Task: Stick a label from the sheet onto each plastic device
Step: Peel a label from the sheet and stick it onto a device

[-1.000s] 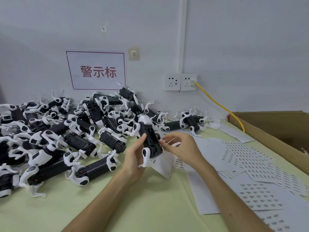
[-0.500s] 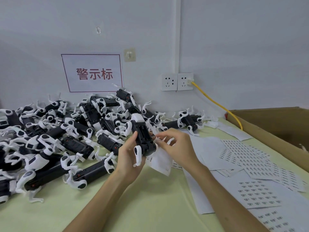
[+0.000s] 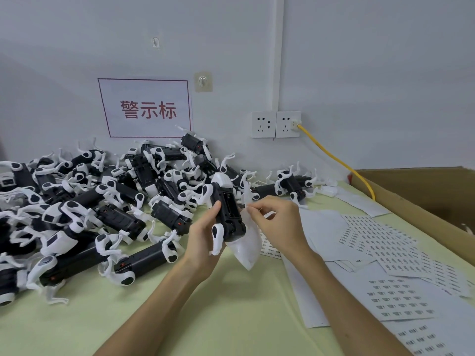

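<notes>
my left hand [image 3: 203,235] grips a black and white plastic device [image 3: 227,211], upright, above the pale green surface [image 3: 205,317]. just right of it, my right hand [image 3: 277,224] pinches the top edge of a white glossy label sheet [image 3: 248,242] that hangs touching the device. a pile of black and white devices [image 3: 102,201] lies left, printed label sheets [image 3: 385,242] right, near a brown cardboard box [image 3: 424,196]. both holds match half a second ago.

Even, soft light; wide-angle bending at edges.
</notes>
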A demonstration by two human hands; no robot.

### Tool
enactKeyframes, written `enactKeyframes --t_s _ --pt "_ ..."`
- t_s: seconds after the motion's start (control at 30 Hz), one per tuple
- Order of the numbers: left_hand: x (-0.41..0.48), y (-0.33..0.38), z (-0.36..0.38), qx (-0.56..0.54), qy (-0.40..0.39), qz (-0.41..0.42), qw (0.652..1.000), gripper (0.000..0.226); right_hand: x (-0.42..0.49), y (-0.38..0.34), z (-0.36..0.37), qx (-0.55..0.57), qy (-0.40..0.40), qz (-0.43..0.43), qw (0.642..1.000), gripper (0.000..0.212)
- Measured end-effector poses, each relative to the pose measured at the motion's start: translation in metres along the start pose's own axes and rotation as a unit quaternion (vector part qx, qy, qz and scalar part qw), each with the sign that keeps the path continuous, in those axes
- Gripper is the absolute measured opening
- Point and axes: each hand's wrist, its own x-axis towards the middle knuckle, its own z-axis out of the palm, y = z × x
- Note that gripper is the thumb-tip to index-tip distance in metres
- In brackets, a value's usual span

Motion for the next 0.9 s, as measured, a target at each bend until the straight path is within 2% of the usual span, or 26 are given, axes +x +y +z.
enactKeyframes --t_s 0.2,0.5,0.6,0.73,0.9 --pt "0.001 0.000 -0.001 -0.022 -0.003 -0.010 1.000 0.040 0.005 -0.001 -0.008 0.053 -0.011 0.051 0.997 0.016" --pt "0.005 0.000 -0.006 -0.023 0.090 -0.008 0.996 0.035 0.007 -0.002 -0.012 0.135 0.074 0.117 0.981 0.019" --pt "0.008 0.001 -0.008 -0.006 0.110 0.017 0.994 0.030 0.007 -0.002 -0.014 0.141 0.079 0.121 0.979 0.025" --pt "0.010 0.005 -0.008 -0.001 0.129 0.052 0.990 0.032 0.007 -0.002 -0.010 0.137 0.072 0.123 0.980 0.020" --pt "0.006 0.014 -0.009 -0.052 0.057 0.009 0.997 0.041 0.006 -0.003 -0.009 0.122 0.043 0.101 0.986 0.021"
